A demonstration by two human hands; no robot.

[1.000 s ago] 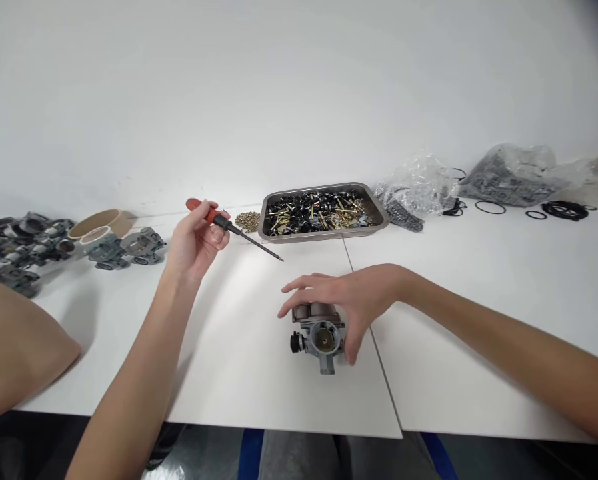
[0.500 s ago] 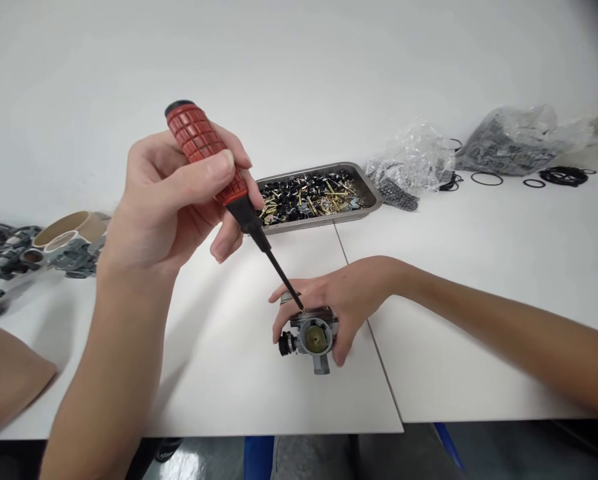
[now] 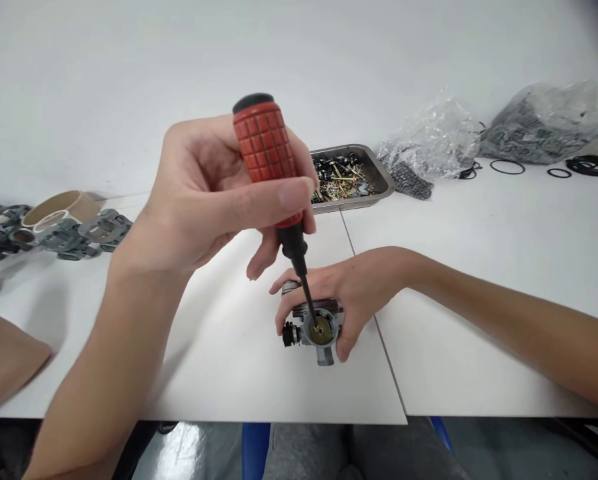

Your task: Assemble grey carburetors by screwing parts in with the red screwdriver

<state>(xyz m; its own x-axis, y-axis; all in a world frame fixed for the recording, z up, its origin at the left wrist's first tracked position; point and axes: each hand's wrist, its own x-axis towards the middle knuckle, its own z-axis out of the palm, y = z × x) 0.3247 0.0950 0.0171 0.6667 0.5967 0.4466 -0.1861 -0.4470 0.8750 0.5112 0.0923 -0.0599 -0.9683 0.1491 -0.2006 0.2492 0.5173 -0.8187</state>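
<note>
My left hand (image 3: pixel 213 193) is closed around the red ribbed handle of a screwdriver (image 3: pixel 269 157), held nearly upright close to the camera. Its black shaft runs down to the brass centre of a small grey carburetor (image 3: pixel 316 330) standing on the white table. My right hand (image 3: pixel 351 297) wraps round the carburetor from behind and the right, fingers on its sides, holding it in place.
A metal tray (image 3: pixel 379 177) of black and brass small parts sits behind, partly hidden by my left hand. Plastic bags (image 3: pixel 431 150) of dark parts and black O-rings (image 3: pixel 506 167) lie at the back right. Grey carburetor bodies (image 3: pixel 91 230) and tape rolls (image 3: pixel 61 207) lie at the left. A seam (image 3: pixel 359 273) runs between two tabletops.
My left hand brought the screwdriver from the far left of the table up and over, swinging it upright until its tip reached the carburetor's brass centre. My right hand tightened its hold on the carburetor.
</note>
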